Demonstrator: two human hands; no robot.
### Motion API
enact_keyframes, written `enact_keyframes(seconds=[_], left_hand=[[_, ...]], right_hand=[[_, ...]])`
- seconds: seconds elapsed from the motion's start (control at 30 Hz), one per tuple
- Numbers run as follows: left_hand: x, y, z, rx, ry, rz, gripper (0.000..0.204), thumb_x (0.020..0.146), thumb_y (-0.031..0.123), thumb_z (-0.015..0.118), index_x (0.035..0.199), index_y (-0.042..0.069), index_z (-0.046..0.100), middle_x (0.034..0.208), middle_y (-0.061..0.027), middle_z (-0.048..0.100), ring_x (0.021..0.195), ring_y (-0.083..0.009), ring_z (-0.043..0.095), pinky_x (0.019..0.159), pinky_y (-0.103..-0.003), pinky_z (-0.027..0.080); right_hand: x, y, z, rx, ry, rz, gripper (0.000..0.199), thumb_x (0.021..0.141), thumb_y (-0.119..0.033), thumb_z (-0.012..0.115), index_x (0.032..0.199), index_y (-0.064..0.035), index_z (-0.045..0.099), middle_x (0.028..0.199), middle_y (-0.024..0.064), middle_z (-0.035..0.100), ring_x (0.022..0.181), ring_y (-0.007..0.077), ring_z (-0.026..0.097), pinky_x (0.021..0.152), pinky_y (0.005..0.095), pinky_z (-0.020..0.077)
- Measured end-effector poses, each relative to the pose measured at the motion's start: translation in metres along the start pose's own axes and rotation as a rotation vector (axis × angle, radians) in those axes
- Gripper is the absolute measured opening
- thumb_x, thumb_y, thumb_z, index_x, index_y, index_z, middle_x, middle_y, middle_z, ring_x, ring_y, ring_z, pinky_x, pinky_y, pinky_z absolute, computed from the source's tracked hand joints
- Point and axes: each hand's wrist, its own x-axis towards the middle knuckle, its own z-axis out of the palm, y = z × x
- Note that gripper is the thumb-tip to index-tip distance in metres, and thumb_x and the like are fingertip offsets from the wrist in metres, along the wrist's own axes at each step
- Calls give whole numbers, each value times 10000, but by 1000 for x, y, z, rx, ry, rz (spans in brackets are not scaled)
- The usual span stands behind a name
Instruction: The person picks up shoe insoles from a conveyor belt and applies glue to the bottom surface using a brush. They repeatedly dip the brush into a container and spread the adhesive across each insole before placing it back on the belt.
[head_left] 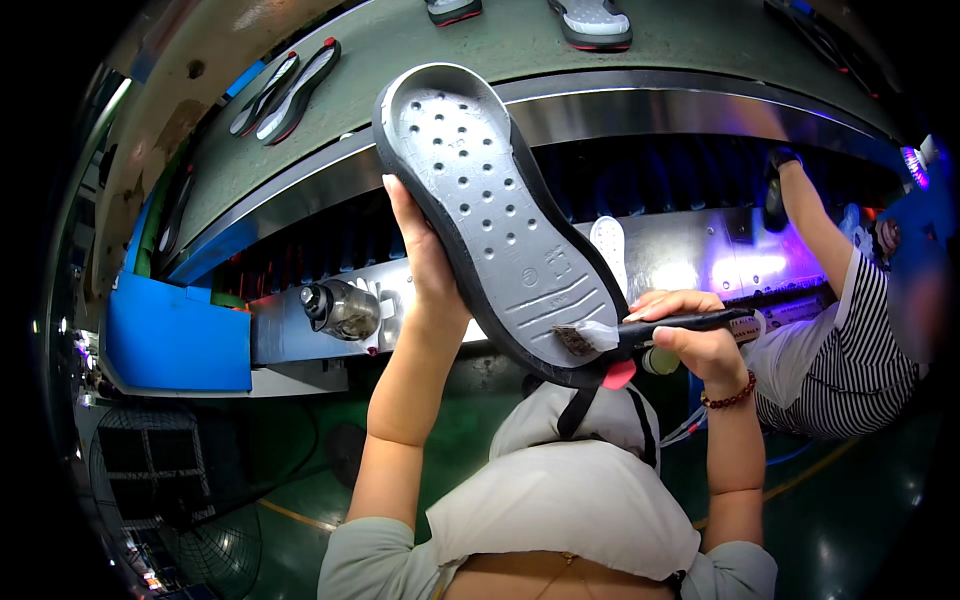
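A shoe sole [500, 215] with a black rim and a grey inner face, dotted with small holes, tilts up in front of me. My left hand [430, 262] grips its left edge, most of the fingers hidden behind it. In my right hand [700, 335] is a brush [690, 322] with a black handle, pinched between thumb and fingers. Its bristle end, coated in something whitish, touches the grey face at the sole's near end. A red tab [619, 375] sticks out below that end.
Beyond a metal edge, a green conveyor belt [400, 50] carries several soles [300, 90]. A bottle with a dark cap [345, 308] and a white perforated piece [608, 250] are on the metal shelf below. At right is a co-worker's arm [815, 215]; a fan [160, 480] stands lower left.
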Motion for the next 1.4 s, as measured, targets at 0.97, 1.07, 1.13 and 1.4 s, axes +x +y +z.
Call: enact_keyframes(seconds=[0.97, 1.07, 1.13, 1.4], left_hand=[[-41, -46, 6, -319, -69, -50, 603, 781, 471, 485, 1160, 4, 452, 1082, -150, 541, 941, -263, 560, 830, -374, 460], [-37, -43, -2, -297, -85, -67, 589, 786, 467, 484, 1151, 6, 465, 1073, -149, 548, 940, -260, 564, 825, -373, 461], [-37, -42, -3, -329, -99, -72, 574, 791, 459, 483, 1145, 8, 473, 1066, -148, 553, 937, -255, 567, 819, -371, 465], [-34, -37, 0, -309, -77, -57, 503, 801, 416, 476, 1094, 7, 499, 1018, -143, 573, 873, -241, 582, 773, -355, 484]], right_hand=[[0, -7, 58, -465, 139, -393, 176, 668, 35, 641, 840, 25, 609, 838, 136, 617, 778, 220, 589, 735, 304, 466], [0, -10, 76, -546, -10, -484, 171, 671, 39, 634, 839, 16, 610, 863, 150, 621, 786, 223, 594, 744, 301, 465], [-1, -8, 80, -433, 17, -429, 181, 663, 42, 640, 839, 16, 611, 864, 150, 627, 810, 230, 602, 754, 305, 466], [1, -10, 79, -317, -16, -382, 193, 678, 58, 624, 868, 31, 613, 867, 152, 625, 833, 235, 607, 767, 296, 465]])
